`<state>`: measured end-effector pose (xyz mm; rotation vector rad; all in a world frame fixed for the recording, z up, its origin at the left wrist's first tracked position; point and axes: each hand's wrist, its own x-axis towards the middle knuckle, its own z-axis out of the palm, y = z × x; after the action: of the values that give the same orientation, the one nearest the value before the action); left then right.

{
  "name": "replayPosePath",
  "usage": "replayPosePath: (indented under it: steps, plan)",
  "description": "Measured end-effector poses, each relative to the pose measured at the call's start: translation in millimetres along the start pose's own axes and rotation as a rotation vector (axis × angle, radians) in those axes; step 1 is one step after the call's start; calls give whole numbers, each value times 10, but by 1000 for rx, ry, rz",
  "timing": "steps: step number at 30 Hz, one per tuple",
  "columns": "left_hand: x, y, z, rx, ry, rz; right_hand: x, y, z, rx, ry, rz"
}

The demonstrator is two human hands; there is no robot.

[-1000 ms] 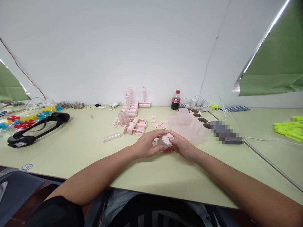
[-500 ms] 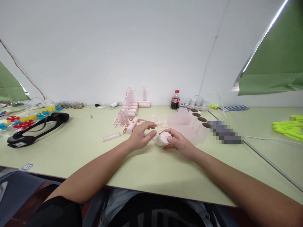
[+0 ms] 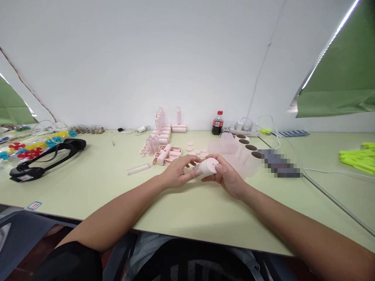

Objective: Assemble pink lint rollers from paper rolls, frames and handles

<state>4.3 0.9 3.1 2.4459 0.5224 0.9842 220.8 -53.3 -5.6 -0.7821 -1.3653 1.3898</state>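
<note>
Between my two hands, a white lint roll (image 3: 206, 168) lies tilted, its round end cap with a small hole turned toward the right. My right hand (image 3: 227, 177) grips the capped end, thumb on the cap's edge. The left hand (image 3: 180, 171) closes on the other end, with thumb in front and fingers behind. Just beyond lie several flat pale pink discs (image 3: 190, 144). Left of them are pink roller parts (image 3: 164, 154) in a loose pile. Several more white rolls with brown cores (image 3: 243, 150) stand in clear plastic to the right.
A clear tube (image 3: 138, 169) lies left of my hands. Pink cases and upright clear handles (image 3: 158, 121) stand by the wall. Farther right are a cola bottle (image 3: 217, 124), a power strip (image 3: 244, 132) and a blurred dark object (image 3: 281, 164). A black headset (image 3: 48, 158) lies far left.
My left hand has moved right and taken hold of the roll's left end. The roll has tipped so that its cap faces more to the right.
</note>
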Motion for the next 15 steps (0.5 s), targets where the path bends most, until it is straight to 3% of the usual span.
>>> replayPosePath:
  steps: [15]
  plan:
    - [22, 15, -19, -17, -86, -53, -2, -3, -13, -63, 3, -1]
